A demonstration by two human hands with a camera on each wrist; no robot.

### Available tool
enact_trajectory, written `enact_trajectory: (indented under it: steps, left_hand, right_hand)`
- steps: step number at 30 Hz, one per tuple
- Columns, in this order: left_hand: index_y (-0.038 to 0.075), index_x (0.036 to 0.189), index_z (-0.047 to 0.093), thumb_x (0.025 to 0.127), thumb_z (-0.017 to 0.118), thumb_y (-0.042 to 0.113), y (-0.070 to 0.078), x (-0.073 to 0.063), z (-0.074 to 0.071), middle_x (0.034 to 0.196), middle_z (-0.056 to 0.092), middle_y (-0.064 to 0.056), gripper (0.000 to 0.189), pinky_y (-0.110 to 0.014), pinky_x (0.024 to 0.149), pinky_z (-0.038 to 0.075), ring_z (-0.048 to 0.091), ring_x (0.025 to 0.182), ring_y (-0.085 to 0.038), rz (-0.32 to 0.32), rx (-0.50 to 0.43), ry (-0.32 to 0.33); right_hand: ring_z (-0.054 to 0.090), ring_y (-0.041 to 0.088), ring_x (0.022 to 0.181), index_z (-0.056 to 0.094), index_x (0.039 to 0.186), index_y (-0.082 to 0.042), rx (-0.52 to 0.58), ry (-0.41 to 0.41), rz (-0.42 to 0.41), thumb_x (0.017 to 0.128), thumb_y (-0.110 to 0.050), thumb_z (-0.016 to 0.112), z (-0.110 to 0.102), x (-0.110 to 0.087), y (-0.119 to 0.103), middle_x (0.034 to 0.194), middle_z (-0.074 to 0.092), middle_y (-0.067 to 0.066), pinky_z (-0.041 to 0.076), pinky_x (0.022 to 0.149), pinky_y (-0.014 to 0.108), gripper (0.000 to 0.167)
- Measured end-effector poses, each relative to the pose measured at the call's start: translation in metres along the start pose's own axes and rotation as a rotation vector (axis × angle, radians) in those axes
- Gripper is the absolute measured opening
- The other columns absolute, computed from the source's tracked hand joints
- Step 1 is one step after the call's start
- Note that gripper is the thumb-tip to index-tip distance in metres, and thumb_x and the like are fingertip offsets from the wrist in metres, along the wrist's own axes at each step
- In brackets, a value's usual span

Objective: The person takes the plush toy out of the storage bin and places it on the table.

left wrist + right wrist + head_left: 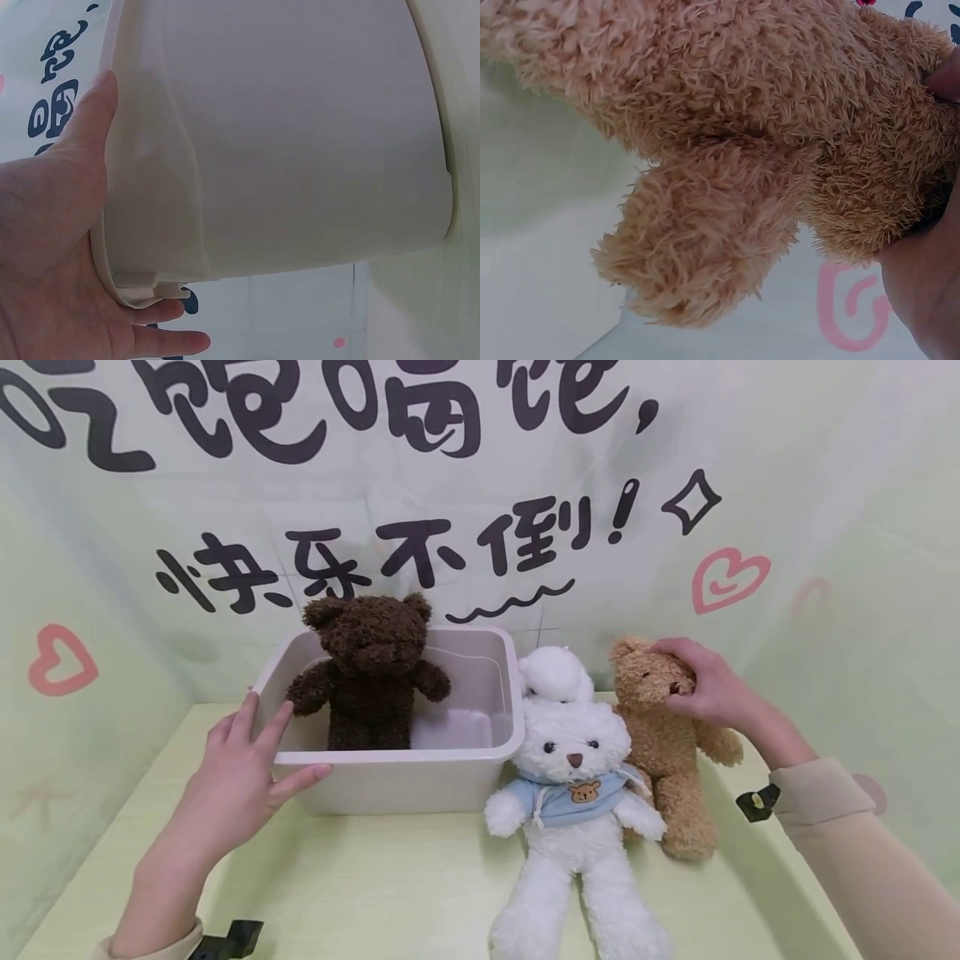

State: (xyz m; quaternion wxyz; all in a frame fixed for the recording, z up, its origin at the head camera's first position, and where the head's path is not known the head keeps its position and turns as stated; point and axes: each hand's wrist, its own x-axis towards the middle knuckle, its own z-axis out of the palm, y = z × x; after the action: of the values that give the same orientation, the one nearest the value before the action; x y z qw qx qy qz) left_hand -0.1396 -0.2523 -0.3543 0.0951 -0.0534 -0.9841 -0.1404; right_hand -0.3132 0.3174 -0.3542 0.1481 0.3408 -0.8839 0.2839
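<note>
My left hand [232, 785] holds the front left corner of a pale grey plastic bin [405, 785], thumb along the front rim and other fingers around the left side. Inside the bin a dark brown teddy bear [371, 685] sits upright, its head above the rim. To the right, my right hand [712, 685] grips the head of a light brown teddy bear [667, 760], thumb beside its muzzle. That bear's curly fur and one limb fill much of the right wrist view. A white teddy bear [573, 843] in a blue top leans between the bin and the light brown bear.
Behind the white bear's head is a white fluffy plush [555, 672], partly hidden. Everything stands on a pale yellow-green table [375, 877]. A printed cloth backdrop [480, 493] with black lettering and pink hearts rises right behind the bin and bears.
</note>
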Motion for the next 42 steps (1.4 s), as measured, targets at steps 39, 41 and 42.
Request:
enact_trajectory:
  steps: [39, 41, 42]
  left_hand:
    - [-0.004, 0.159, 0.027, 0.095, 0.064, 0.061, -0.001, 0.000, 0.000, 0.160, 0.004, -0.043, 0.099, -0.081, 0.082, 0.042, 0.021, 0.133, -0.070, 0.009, 0.000, 0.008]
    - [-0.004, 0.159, 0.027, 0.095, 0.064, 0.061, -0.001, 0.001, 0.000, 0.160, 0.004, -0.043, 0.099, -0.080, 0.081, 0.042, 0.021, 0.133, -0.070, 0.007, 0.001, 0.008]
    - [-0.004, 0.159, 0.027, 0.094, 0.064, 0.062, -0.001, 0.001, 0.000, 0.160, 0.004, -0.043, 0.099, -0.080, 0.081, 0.042, 0.021, 0.133, -0.070, 0.005, 0.001, 0.009]
  right_hand:
    - [0.040, 0.050, 0.134, 0.054, 0.145, -0.003, -0.005, -0.053, -0.014, 0.083, -0.013, 0.074, 0.010, 0.001, 0.006, 0.146, 0.047, 0.027, 0.031, 0.105, 0.071, 0.066]
    - [0.040, 0.049, 0.134, 0.054, 0.145, -0.002, 0.003, -0.056, -0.015, 0.084, -0.014, 0.073, 0.010, 0.003, 0.004, 0.146, 0.047, 0.027, 0.030, 0.106, 0.070, 0.064]
    - [0.040, 0.049, 0.135, 0.053, 0.145, -0.002, 0.006, -0.057, -0.017, 0.085, -0.014, 0.073, 0.010, 0.003, 0.004, 0.146, 0.048, 0.027, 0.029, 0.106, 0.070, 0.064]
